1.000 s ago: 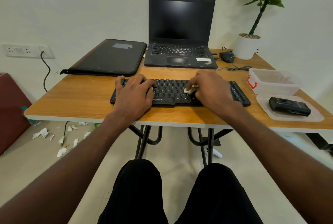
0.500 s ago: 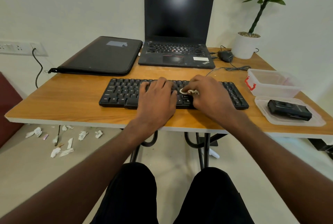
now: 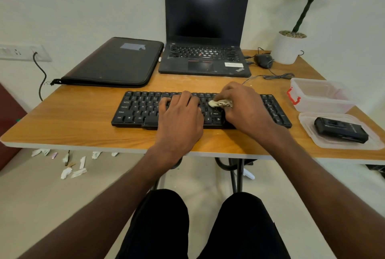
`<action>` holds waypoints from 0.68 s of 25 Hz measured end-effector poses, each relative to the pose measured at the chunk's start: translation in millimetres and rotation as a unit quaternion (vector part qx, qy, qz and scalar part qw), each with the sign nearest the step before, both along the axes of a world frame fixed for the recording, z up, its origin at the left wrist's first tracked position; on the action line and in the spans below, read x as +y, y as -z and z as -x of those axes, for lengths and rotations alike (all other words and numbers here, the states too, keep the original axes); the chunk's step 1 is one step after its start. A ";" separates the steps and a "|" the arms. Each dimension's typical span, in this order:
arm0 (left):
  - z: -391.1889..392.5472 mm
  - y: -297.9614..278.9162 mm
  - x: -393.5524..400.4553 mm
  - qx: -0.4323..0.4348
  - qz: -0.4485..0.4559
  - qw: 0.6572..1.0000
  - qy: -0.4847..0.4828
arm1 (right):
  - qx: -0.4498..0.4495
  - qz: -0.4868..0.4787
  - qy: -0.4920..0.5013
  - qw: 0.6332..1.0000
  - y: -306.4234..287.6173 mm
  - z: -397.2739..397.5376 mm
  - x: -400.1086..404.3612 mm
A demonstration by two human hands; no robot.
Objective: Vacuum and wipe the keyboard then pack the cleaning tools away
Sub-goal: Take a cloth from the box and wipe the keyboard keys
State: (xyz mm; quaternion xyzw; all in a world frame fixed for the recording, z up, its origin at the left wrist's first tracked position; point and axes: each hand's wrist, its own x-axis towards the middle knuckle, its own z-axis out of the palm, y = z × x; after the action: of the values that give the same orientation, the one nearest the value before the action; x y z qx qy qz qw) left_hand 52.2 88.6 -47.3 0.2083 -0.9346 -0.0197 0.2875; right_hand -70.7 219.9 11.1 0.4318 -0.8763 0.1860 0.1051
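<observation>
We see the right hand [image 3: 243, 106] pinching a crumpled wipe [image 3: 220, 103] on the keyboard [image 3: 137, 108], the left hand [image 3: 180, 117] lying flat beside it. Beside them on the worktop [image 3: 83, 117] stand a clear tub [image 3: 320, 96] and what seems a small vacuum [image 3: 340, 130] on its lid.

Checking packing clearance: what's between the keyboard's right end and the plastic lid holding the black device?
Head view: only bare table between keyboard and lid with black device.

Single head-worn wide-angle view, looking forward and down from above the seated person's lap. Both forearms enter from the bottom edge; table [image 3: 83, 125] fills mid-frame at arm's reach, wall and laptop [image 3: 206, 29] behind it. Edges bend from lens distortion. No second view to overlap.
</observation>
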 end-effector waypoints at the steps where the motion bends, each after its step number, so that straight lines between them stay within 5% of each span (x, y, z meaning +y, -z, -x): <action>1: -0.6 -0.5 -0.4 -0.004 -0.001 1.000 -0.001 | -0.007 0.009 0.039 0.999 0.0 4.9 3.5; 4: 0.0 -0.3 0.7 -0.012 -0.005 1.000 -0.007 | -0.016 0.050 0.103 0.993 2.9 14.2 14.6; 7: 1.2 -0.3 1.5 -0.017 -0.006 1.000 -0.013 | -0.041 0.050 0.064 0.996 2.4 13.9 9.8; 13: 2.7 0.8 1.3 -0.013 0.000 1.000 -0.015 | -0.054 -0.062 -0.054 0.995 -17.1 1.5 12.3; 17: 1.3 0.6 1.4 -0.009 -0.003 1.000 -0.010 | -0.052 -0.091 0.022 0.994 -29.2 10.3 31.4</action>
State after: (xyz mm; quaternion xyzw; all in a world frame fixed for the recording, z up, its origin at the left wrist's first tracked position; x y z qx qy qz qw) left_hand 50.8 90.1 -47.9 0.2184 -0.9350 -0.0184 0.2788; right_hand -81.0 251.3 40.3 0.4103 -0.9030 0.1250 0.0233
